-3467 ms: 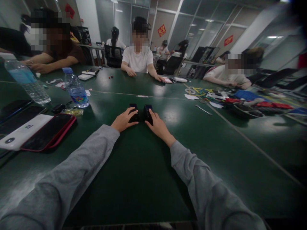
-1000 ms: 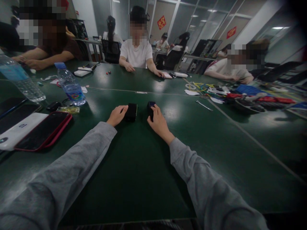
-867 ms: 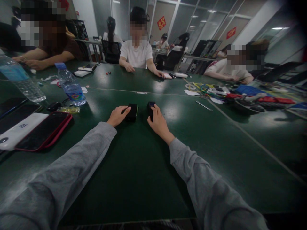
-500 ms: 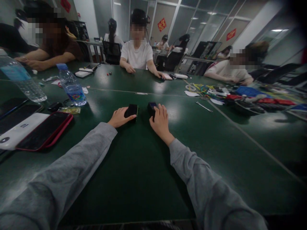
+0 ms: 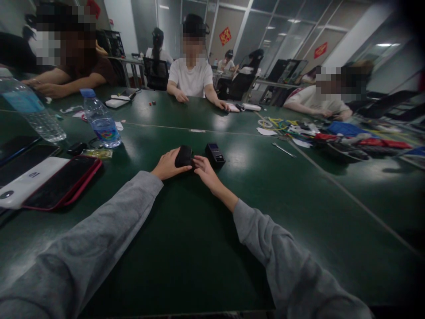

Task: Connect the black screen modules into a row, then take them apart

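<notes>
Two small black box-shaped devices lie on the dark green table (image 5: 186,248). My left hand (image 5: 167,164) grips the left black device (image 5: 183,156), thumb and fingers closed round it. My right hand (image 5: 205,172) has come over to the same device, and its fingertips touch the device's near right edge. The right black device (image 5: 215,153), with a small screen on top, lies free on the table just right of my hands. Both my arms are in grey sleeves.
At the left lie a red-cased phone (image 5: 61,181), a white power bank (image 5: 28,180) and two water bottles (image 5: 100,118). Cables, tools and a metal wrench (image 5: 282,150) clutter the right. Other people sit at the far side and left.
My right hand let go of the right device and moved left to the device in my left hand. The right device now lies uncovered on the table.
</notes>
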A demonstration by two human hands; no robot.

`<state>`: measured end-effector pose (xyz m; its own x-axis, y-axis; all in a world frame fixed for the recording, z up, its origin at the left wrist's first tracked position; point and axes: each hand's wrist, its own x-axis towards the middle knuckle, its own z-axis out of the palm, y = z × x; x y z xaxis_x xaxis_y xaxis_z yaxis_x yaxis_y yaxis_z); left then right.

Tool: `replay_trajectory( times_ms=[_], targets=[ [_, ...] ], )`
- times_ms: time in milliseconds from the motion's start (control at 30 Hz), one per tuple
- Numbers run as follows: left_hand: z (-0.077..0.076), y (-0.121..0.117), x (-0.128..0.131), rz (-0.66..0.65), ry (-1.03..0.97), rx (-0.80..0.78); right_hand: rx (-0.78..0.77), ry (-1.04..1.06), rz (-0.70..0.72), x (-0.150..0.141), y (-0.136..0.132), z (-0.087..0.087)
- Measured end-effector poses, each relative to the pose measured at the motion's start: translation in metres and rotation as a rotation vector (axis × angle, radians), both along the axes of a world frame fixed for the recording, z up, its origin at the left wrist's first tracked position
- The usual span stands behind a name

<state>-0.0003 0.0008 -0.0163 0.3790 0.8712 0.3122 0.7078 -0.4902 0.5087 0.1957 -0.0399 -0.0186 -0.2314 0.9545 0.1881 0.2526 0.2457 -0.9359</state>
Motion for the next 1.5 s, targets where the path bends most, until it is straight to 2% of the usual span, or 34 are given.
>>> replay_trajectory(
  times_ms=[100,167,400,533,633,800,900,1000,1133,1233,1300,1400,1500],
  targets=[
    [-0.002,-0.001,0.002,-0.044,-0.098,0.043,-0.086,0.061,0.023,0.002,0.001,0.006],
    [-0.004,-0.002,0.003,-0.072,-0.163,0.08,-0.088,0.055,0.042,0.002,0.0,0.008],
    [-0.009,0.001,0.006,-0.124,-0.204,0.146,0.04,-0.034,0.138,-0.003,-0.001,0.0],
    [-0.011,0.0,0.007,-0.119,-0.216,0.146,0.034,0.003,0.148,-0.002,0.0,-0.004],
    [-0.011,-0.003,0.009,-0.109,-0.23,0.129,0.122,-0.047,0.146,-0.001,0.0,-0.007],
    [-0.01,-0.009,0.014,-0.065,-0.207,0.133,0.284,-0.277,0.024,0.0,-0.002,-0.012],
    [-0.006,-0.014,0.017,0.023,-0.116,0.126,0.394,-0.405,-0.059,0.0,-0.007,-0.011],
    [0.0,-0.02,0.02,0.052,-0.067,0.159,0.514,-0.543,-0.17,0.003,-0.011,-0.003],
    [0.003,-0.027,0.024,-0.007,-0.028,0.176,0.623,-0.758,-0.378,0.019,-0.011,0.011],
    [0.001,-0.03,0.026,-0.009,0.014,0.144,0.616,-0.844,-0.513,0.038,-0.004,0.013],
    [0.0,-0.031,0.028,0.009,0.041,0.135,0.544,-0.848,-0.558,0.048,0.002,0.01],
    [-0.002,-0.031,0.029,0.017,0.045,0.149,0.428,-0.816,-0.549,0.058,0.01,0.001],
    [-0.003,-0.031,0.029,0.02,0.028,0.176,0.411,-0.802,-0.504,0.06,0.013,-0.004]
  ],
)
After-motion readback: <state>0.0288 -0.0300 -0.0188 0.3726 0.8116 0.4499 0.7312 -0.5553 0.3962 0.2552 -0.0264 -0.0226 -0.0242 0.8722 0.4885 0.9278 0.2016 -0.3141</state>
